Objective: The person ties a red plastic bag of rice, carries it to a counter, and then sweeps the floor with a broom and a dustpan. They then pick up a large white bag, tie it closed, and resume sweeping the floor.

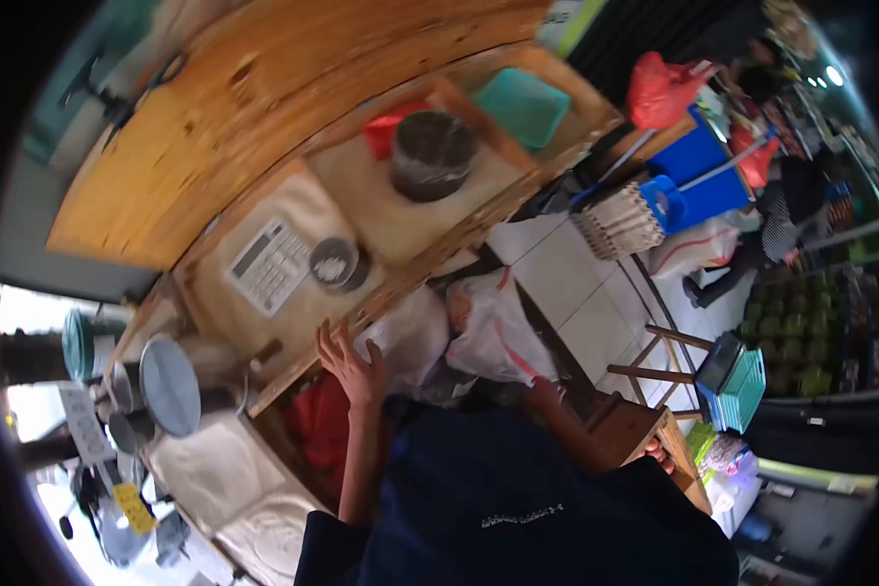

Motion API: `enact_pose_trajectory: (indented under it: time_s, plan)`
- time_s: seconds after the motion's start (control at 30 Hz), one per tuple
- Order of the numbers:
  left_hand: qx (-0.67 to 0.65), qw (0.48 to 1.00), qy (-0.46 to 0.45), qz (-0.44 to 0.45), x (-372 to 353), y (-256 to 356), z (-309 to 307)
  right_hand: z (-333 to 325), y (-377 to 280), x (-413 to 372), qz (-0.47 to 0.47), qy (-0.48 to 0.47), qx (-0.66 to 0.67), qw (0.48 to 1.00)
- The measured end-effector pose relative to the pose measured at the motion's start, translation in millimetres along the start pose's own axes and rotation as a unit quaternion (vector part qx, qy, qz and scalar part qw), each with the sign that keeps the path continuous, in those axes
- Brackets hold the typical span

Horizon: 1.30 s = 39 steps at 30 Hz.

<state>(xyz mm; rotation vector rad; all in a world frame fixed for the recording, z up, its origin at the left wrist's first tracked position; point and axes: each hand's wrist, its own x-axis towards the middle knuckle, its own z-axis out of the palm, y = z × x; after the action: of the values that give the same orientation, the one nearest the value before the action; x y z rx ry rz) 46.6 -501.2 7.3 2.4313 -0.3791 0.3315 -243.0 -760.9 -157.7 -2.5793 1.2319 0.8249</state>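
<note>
Fingers spread, my left hand (350, 363) is raised at the front edge of a wooden drawer-like tray, with nothing in it. Right beside it is a pale, whitish plastic sack (408, 337). A white plastic bag (498, 332) with red stripes covers much of my right forearm. At the bag's left edge, the fingers of my right hand (459, 309) show, closed on the plastic; the rest of that hand is hidden. Below my left hand lies red material (320, 420) inside an open compartment.
On the wooden counter are a calculator (269, 266), a small metal cup (335, 262), a dark round container (432, 154) and a green basket (523, 105). Metal scoops (170, 388) stand at left above sacks. A stool (664, 366) and a person (772, 220) are at right.
</note>
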Motion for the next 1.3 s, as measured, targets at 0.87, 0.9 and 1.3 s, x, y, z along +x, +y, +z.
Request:
enact_pose_trajectory:
  time_s: [0.87, 0.9, 1.3]
  plan:
    - [0.274, 0.954, 0.009, 0.124, 77, 23, 144, -19, 67, 84, -0.122, -0.083, 0.258, 0.955]
    - [0.271, 0.955, 0.005, 0.121, 77, 23, 145, -21, 61, 84, -0.106, -0.019, 0.26, 0.96]
    - [0.163, 0.973, 0.031, 0.158, 76, 29, 127, 44, 140, 59, 0.116, 0.151, 0.049, 0.98]
